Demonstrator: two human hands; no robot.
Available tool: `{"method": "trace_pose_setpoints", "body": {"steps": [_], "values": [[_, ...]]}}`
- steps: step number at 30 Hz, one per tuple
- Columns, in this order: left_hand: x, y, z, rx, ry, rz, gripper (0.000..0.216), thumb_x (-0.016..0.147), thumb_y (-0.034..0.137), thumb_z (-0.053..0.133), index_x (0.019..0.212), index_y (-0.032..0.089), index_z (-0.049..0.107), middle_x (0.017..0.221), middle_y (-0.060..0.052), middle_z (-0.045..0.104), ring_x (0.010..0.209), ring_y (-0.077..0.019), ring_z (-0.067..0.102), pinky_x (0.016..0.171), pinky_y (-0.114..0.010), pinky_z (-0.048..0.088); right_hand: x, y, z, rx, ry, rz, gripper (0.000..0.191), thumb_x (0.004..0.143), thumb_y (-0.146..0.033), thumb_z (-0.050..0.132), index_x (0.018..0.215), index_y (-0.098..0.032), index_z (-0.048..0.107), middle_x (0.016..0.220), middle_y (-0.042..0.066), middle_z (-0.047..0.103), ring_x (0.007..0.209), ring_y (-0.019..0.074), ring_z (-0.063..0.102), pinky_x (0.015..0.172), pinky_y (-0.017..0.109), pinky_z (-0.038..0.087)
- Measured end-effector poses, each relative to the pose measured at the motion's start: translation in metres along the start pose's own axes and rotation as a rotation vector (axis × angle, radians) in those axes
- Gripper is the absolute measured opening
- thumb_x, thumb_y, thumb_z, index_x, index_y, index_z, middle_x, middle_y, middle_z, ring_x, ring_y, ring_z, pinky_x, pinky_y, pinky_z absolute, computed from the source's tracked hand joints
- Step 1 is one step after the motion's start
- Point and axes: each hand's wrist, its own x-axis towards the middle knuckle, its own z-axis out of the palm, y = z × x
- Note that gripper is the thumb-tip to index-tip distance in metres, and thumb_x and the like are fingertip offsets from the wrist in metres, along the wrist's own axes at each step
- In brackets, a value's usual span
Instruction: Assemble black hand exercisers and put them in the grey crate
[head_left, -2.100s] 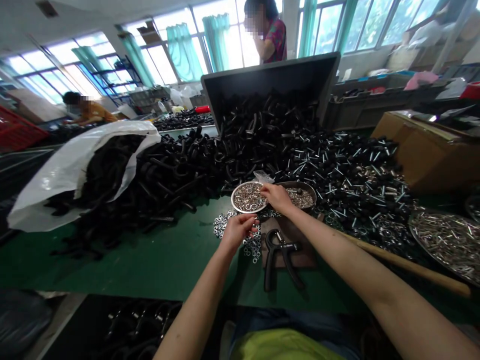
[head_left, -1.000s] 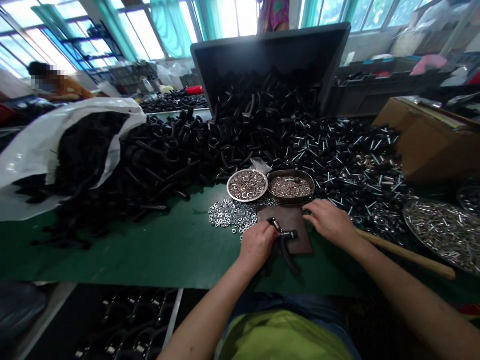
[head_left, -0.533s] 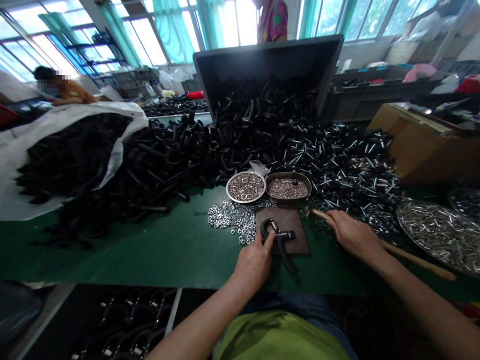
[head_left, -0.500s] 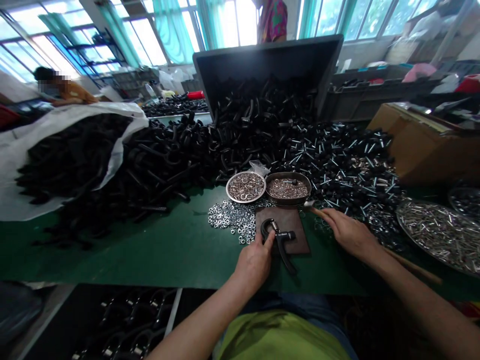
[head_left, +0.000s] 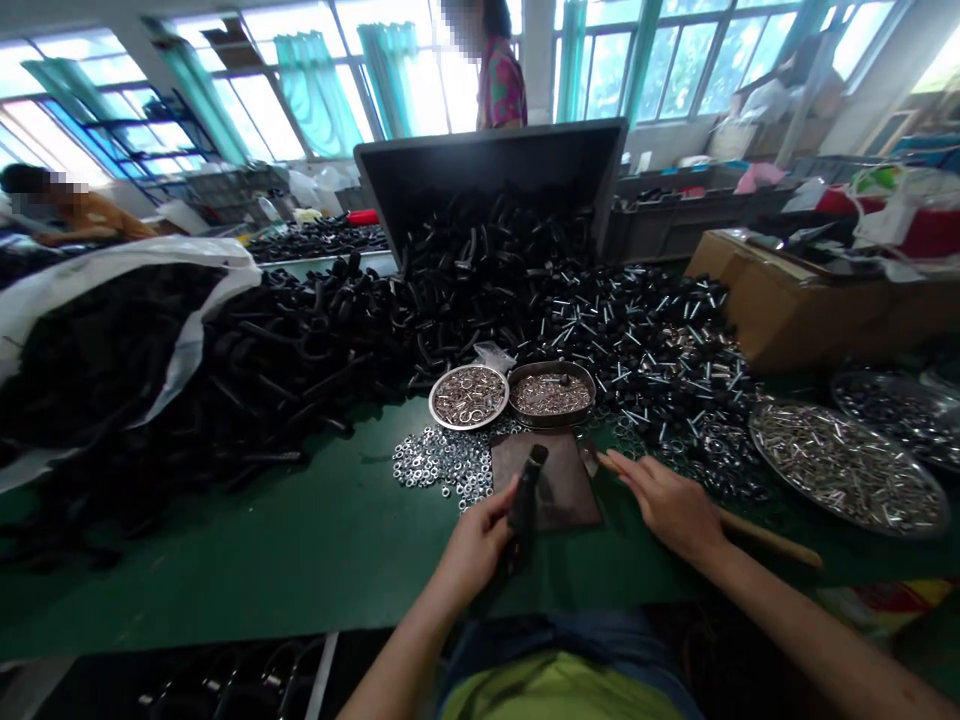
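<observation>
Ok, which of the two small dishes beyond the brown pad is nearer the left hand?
The round silver dish of rings, beside the loose washers; the left hand, holding the black tool, lies nearest it. The darker dish sits further right.

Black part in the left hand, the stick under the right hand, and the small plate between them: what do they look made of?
The black part is matte black, likely coated metal or plastic; its dull surface leaves that open. The stick looks like bare wood: pale tan, unpainted. The plate is flat, dark brown, perhaps rusted steel or leather.
</observation>
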Motion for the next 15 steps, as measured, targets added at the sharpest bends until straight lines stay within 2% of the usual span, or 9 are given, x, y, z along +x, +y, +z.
{"method": "trace_pose_setpoints", "body": {"steps": [2, 3, 6, 8, 11, 13, 15], "values": [[0.001, -0.001, 0.009, -0.434, -0.019, -0.191, 0.042, 0.081, 0.034, 0.059, 0.119, 0.014, 0.059, 0.081, -0.008, 0.066, 0.053, -0.0115, 0.056, 0.048, -0.021, 0.044, -0.009, 0.01, 0.004, -0.072, 0.005, 0.003, 0.039, 0.094, -0.032, 0.033, 0.128, -0.031, 0.053, 0.084, 0.006, 0.063, 0.078, 0.0181, 0.058, 0.066, 0.029, 0.039], [0.001, 0.0, 0.016, -0.602, 0.003, -0.268, 0.044, 0.08, 0.032, 0.062, 0.119, 0.014, 0.058, 0.086, -0.01, 0.068, 0.055, -0.0111, 0.058, 0.049, -0.021, 0.046, -0.01, 0.013, 0.005, -0.099, 0.001, -0.003, 0.038, 0.094, -0.031, 0.035, 0.127, -0.03, 0.055, 0.084, 0.006, 0.063, 0.081, 0.0192, 0.056, 0.068, 0.03, 0.038], [-0.001, 0.008, 0.034, -0.889, 0.107, -0.397, 0.051, 0.077, 0.022, 0.065, 0.126, 0.014, 0.052, 0.108, -0.014, 0.066, 0.074, -0.0139, 0.065, 0.067, -0.026, 0.054, -0.001, 0.014, 0.004, -0.119, 0.005, -0.032, 0.034, 0.093, -0.031, 0.038, 0.118, -0.027, 0.061, 0.091, 0.009, 0.063, 0.09, 0.0225, 0.052, 0.074, 0.033, 0.036], [-0.005, 0.014, 0.043, -0.935, 0.133, -0.391, 0.049, 0.075, 0.018, 0.066, 0.123, 0.014, 0.055, 0.116, -0.014, 0.064, 0.09, -0.0169, 0.065, 0.083, -0.03, 0.052, 0.015, 0.011, -0.001, -0.076, 0.03, -0.052, 0.033, 0.092, -0.033, 0.039, 0.113, -0.024, 0.064, 0.1, 0.01, 0.063, 0.096, 0.0234, 0.05, 0.079, 0.034, 0.036], [-0.015, 0.023, 0.049, -0.923, 0.12, -0.307, 0.044, 0.071, 0.02, 0.071, 0.114, 0.015, 0.064, 0.123, -0.011, 0.061, 0.114, -0.0216, 0.056, 0.099, -0.033, 0.043, 0.054, 0.005, -0.011, 0.033, 0.06, -0.067, 0.034, 0.092, -0.033, 0.04, 0.109, -0.02, 0.066, 0.107, 0.01, 0.062, 0.101, 0.0233, 0.048, 0.082, 0.034, 0.036], [-0.023, 0.028, 0.047, -0.894, 0.101, -0.284, 0.041, 0.069, 0.024, 0.073, 0.109, 0.017, 0.067, 0.127, -0.01, 0.058, 0.123, -0.0231, 0.049, 0.105, -0.034, 0.037, 0.086, 0.001, -0.017, 0.073, 0.02, -0.05, 0.033, 0.092, -0.032, 0.039, 0.103, -0.02, 0.068, 0.106, 0.01, 0.063, 0.101, 0.0228, 0.048, 0.083, 0.033, 0.037], [-0.028, 0.034, 0.041, -0.825, 0.092, -0.281, 0.042, 0.068, 0.026, 0.073, 0.109, 0.018, 0.067, 0.13, -0.009, 0.056, 0.125, -0.0234, 0.047, 0.107, -0.034, 0.033, 0.119, -0.002, -0.02, 0.043, -0.093, -0.013, 0.032, 0.091, -0.031, 0.041, 0.097, -0.02, 0.07, 0.102, 0.009, 0.065, 0.1, 0.023, 0.049, 0.083, 0.034, 0.037]]}}
